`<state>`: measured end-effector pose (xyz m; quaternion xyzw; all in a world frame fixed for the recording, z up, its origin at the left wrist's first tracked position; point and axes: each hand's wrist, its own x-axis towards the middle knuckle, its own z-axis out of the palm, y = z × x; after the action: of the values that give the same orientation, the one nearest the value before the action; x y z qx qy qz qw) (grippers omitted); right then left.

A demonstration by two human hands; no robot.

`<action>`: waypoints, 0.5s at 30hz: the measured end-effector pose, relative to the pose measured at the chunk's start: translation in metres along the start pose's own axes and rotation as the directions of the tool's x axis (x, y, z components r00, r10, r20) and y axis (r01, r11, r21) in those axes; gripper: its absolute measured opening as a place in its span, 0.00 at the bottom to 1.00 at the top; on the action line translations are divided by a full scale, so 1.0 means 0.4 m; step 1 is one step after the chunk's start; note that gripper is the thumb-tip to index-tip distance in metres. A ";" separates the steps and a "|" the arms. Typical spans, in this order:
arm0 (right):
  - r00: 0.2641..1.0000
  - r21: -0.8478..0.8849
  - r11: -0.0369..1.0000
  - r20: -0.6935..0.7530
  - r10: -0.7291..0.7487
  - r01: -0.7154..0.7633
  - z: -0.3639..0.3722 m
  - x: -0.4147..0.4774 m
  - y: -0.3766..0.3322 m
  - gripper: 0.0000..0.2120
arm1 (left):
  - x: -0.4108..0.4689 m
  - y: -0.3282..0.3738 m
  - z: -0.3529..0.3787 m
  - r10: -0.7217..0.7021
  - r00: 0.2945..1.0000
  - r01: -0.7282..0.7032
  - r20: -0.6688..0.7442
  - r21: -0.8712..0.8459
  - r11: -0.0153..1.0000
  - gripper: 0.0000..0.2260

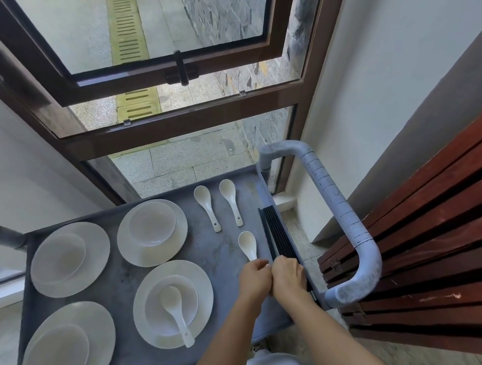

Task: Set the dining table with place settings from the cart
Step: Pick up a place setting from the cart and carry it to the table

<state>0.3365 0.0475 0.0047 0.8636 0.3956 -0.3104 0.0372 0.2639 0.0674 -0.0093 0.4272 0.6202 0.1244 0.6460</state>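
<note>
Head view: a grey cart (120,281) has a flat, scuffed metal top with a low raised rim. A thick, pale tubular handle (341,214), ridged along its straight run, curves around the cart's 3 o'clock end.

Four round, glossy white plates sit on the top in a two-by-two block, each holding a shallow white bowl:
- 10 o'clock: plate (99,266) and bowl (57,258).
- 12 o'clock: plate (138,254) and bowl (152,223).
- 8 o'clock: plate (99,328) and bowl (59,359).
- 5 o'clock: plate (198,282) and bowl (159,316). A white ceramic spoon (176,310) rests in this bowl, its handle pointing toward the person.

Toward 2 o'clock, two more ceramic soup spoons (206,208) (230,201) lie side by side on the bare metal, scoops away from the person. A third spoon (248,243) lies nearer. A bundle of slim, straight black chopsticks (277,233) runs along the rim at 3 o'clock.

The right hand (288,275) is curled tightly over the near end of the chopsticks, holding them. The left hand (254,277) presses against it. Its fingertips are bunched in a narrow pinch at the third spoon's handle tip, and I cannot tell if they hold anything.

Beyond the handle at 3 o'clock is a stack of dark red, slatted wood panels (444,230) with a smooth finish. At 12 o'clock is a brown-framed window (181,125), with speckled stone paving visible through the glass.
</note>
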 end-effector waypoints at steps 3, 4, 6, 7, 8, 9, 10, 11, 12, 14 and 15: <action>1.000 0.133 0.991 -0.011 -0.006 0.007 -0.030 -0.015 0.005 0.05 | -0.011 0.010 -0.022 0.028 0.999 -0.029 -0.018 -0.044 0.999 0.10; 1.000 0.173 0.984 0.000 -0.029 0.028 -0.042 -0.019 0.011 0.06 | -0.015 0.014 -0.037 0.045 0.999 -0.046 -0.018 -0.072 0.996 0.12; 0.992 0.295 0.954 0.090 -0.088 0.058 -0.072 -0.037 0.030 0.10 | -0.027 0.026 -0.078 0.085 0.996 -0.081 0.022 -0.121 0.989 0.14; 0.976 0.400 0.915 0.173 -0.132 0.053 -0.087 -0.056 0.037 0.12 | -0.038 0.032 -0.104 0.101 0.993 -0.093 0.054 -0.137 0.986 0.14; 0.948 0.505 0.863 0.258 -0.186 0.032 -0.097 -0.079 0.040 0.14 | -0.051 0.033 -0.130 0.120 0.989 -0.106 0.085 -0.156 0.982 0.12; 0.913 0.588 0.809 0.327 -0.244 0.005 -0.102 -0.106 0.040 0.14 | -0.066 0.031 -0.156 0.138 0.984 -0.117 0.109 -0.178 0.977 0.09; 0.880 0.652 0.758 0.372 -0.294 -0.022 -0.100 -0.132 0.040 0.13 | -0.084 0.023 -0.181 0.151 0.980 -0.124 0.128 -0.196 0.973 0.05; 0.857 0.700 0.713 0.393 -0.332 -0.045 -0.090 -0.157 0.039 0.11 | -0.105 0.014 -0.204 0.159 0.977 -0.128 0.141 -0.208 0.970 0.03; 0.843 0.728 0.682 0.410 -0.347 -0.073 -0.074 -0.183 0.040 0.07 | -0.128 0.001 -0.224 0.159 0.977 -0.126 0.144 -0.213 0.969 0.03; 0.831 0.763 0.634 0.428 -0.355 -0.122 -0.044 -0.226 0.037 0.07 | -0.170 -0.033 -0.261 0.135 0.980 -0.103 0.143 -0.210 0.972 0.04; 0.830 0.777 0.615 0.426 -0.359 -0.133 -0.031 -0.243 0.035 0.09 | -0.190 -0.048 -0.278 0.130 0.982 -0.098 0.139 -0.217 0.971 0.05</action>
<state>0.3048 -0.0223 0.0670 0.6384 0.2495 -0.6835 -0.2510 0.1407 0.0475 0.0448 0.4004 0.5270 0.1930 0.7243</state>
